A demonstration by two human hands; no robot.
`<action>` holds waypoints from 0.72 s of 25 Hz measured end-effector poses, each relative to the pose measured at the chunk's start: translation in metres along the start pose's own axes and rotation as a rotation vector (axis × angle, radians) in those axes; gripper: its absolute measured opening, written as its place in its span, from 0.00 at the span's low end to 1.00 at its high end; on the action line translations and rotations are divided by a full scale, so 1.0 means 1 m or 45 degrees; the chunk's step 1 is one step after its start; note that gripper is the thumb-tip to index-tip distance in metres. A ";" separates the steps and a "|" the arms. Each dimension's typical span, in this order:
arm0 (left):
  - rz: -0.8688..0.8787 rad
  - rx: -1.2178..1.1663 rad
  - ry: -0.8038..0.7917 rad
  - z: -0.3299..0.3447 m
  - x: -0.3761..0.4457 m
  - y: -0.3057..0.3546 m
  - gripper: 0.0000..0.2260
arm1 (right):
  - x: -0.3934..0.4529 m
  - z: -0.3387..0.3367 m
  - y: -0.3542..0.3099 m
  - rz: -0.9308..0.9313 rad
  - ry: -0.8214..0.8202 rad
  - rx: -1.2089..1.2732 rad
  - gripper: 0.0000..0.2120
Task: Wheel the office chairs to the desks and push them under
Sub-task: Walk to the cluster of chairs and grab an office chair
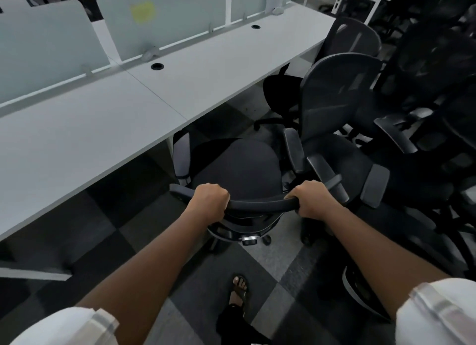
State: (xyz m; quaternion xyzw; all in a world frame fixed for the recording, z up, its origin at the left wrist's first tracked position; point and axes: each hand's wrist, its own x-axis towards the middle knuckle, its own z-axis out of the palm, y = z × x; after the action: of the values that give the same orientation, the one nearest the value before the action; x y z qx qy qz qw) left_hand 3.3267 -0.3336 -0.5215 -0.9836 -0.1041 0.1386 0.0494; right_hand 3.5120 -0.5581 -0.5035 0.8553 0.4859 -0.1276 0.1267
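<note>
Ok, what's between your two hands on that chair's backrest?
In the head view, only a bare stretch of the backrest's top rail runs between the left hand and the right hand; both grip it.

Matt black cloth chair seat (239,161), smooth white desk top (77,138), frosted divider panels (164,22).

Both hands grip the curved top rail of a black office chair (239,169): the left hand (210,201) curls over the rail's left part, the right hand (313,199) over its right end. The chair's seat faces the long white worktop (103,118), its front just at the worktop's near edge. A second chair (340,105) with a mesh back stands touching it on the right, and more dark chairs crowd beyond. Frosted dividers (164,17) run along the worktop's far edge, one bearing a yellow note (143,11). A sandalled foot (239,289) stands on the checkered carpet (273,264).
</note>
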 end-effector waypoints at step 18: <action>-0.403 -0.073 -0.090 0.068 -0.305 0.043 0.09 | -0.167 0.057 -0.184 -0.437 0.181 -0.055 0.11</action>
State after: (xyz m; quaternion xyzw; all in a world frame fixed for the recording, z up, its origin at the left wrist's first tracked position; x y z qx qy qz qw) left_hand 3.0292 -0.4376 -0.5116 -0.9504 -0.2634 0.1606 0.0389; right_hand 3.2648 -0.6199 -0.5172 0.7638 0.6351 -0.0764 0.0867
